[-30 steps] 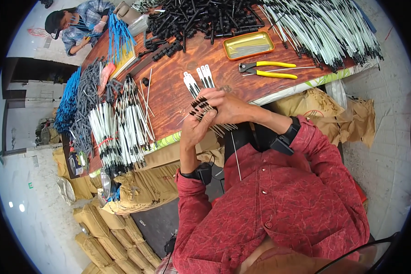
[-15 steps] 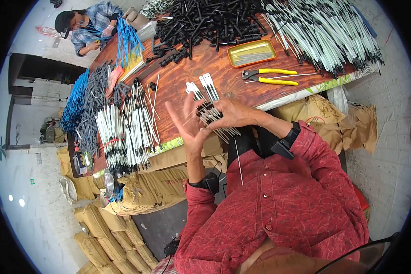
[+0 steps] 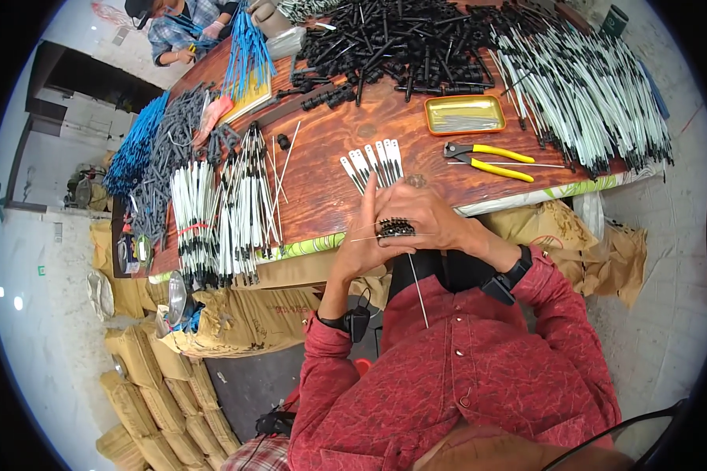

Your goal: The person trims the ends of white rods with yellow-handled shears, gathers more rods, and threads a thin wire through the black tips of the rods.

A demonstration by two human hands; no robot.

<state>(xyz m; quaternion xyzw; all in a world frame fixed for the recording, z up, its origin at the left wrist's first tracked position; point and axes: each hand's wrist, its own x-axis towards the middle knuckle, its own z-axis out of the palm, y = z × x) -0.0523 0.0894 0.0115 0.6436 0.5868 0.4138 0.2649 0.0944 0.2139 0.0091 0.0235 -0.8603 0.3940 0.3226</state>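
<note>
In front of my lap, my right hand (image 3: 420, 216) grips a bundle of flat white-and-black strips (image 3: 379, 161). Their holed white tips fan out over the table edge, and their black ends (image 3: 397, 228) cluster between my hands. My left hand (image 3: 363, 247) closes against the bundle from the left, index finger raised and thumb below. A thin metal wire (image 3: 358, 239) crosses at the black ends; whether it threads them all I cannot tell. One thin rod (image 3: 419, 290) hangs down toward my shirt. Part of the bundle is hidden by my fingers.
Yellow-handled cutting pliers (image 3: 491, 161) lie on the table near a yellow tray (image 3: 465, 116) of thin wires. White-and-black rods (image 3: 589, 86) heap at right, black parts (image 3: 393, 39) at the back. Rod bundles (image 3: 196, 212) lie left. Across the table, a co-worker (image 3: 188, 35) handles blue pieces.
My left hand, open with fingers spread before, has come in against the bundle. The bundle has tilted so its black ends face me, and the white tips have fanned out. The view has shifted.
</note>
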